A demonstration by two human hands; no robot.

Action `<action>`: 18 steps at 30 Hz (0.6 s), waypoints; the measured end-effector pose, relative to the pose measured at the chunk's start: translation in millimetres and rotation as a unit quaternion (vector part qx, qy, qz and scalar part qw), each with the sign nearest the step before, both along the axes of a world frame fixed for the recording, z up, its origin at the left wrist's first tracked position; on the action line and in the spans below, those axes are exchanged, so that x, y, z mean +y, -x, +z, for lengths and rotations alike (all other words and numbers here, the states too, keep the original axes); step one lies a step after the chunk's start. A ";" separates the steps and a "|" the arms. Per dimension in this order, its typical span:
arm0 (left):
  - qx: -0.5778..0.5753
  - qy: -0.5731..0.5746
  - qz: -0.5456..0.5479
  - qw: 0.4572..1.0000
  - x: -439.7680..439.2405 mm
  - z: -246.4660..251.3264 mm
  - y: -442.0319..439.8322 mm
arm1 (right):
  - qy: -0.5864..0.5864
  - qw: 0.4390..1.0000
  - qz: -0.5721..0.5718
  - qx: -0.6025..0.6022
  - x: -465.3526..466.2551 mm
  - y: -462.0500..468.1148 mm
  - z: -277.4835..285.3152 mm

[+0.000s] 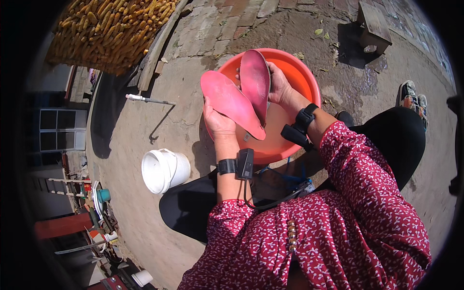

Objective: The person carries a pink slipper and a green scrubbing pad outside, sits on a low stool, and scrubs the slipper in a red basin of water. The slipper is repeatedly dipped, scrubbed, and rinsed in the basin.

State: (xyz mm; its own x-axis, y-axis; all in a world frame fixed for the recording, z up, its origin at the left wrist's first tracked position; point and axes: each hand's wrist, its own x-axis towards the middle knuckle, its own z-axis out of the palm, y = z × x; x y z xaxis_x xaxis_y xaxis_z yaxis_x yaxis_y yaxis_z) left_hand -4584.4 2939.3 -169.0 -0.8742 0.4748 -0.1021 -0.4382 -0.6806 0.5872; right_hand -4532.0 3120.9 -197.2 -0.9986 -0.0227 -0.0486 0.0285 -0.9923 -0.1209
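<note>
My left hand (219, 117) holds a pink shoe insole (230, 99) by its outer edge, with the broad flat face up. On the other side, my right hand (280, 85) grips a second, darker pink insole (255, 78) along its right edge. The two insoles form a V, their narrow ends meeting at the bottom, above an orange-red plastic basin (314, 87). Cloudy water (273, 141) lies in the basin. The fingertips of my right hand show beyond the second insole; part of my left hand is hidden under the first.
A white bucket (181, 170) lies tipped on the concrete at the left, near my knee. A white-ended rod (152, 99) stands further off. Corn cobs (116, 32) are piled at the upper left. A wooden stool (375, 27) and a pair of shoes (409, 96) are at the right.
</note>
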 end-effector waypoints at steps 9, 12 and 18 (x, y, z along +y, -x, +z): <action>0.056 0.104 0.017 0.993 19.0 1.7 -11.3 | 0.002 0.996 -0.034 -0.079 -23.9 -5.4 7.1; 0.044 0.141 0.081 0.986 15.5 0.7 -8.8 | -0.034 0.993 -0.056 -0.099 -25.9 -6.9 11.5; 0.055 0.161 0.101 0.980 13.3 -14.3 -3.6 | -0.354 0.916 -0.074 -0.175 -48.5 4.9 15.1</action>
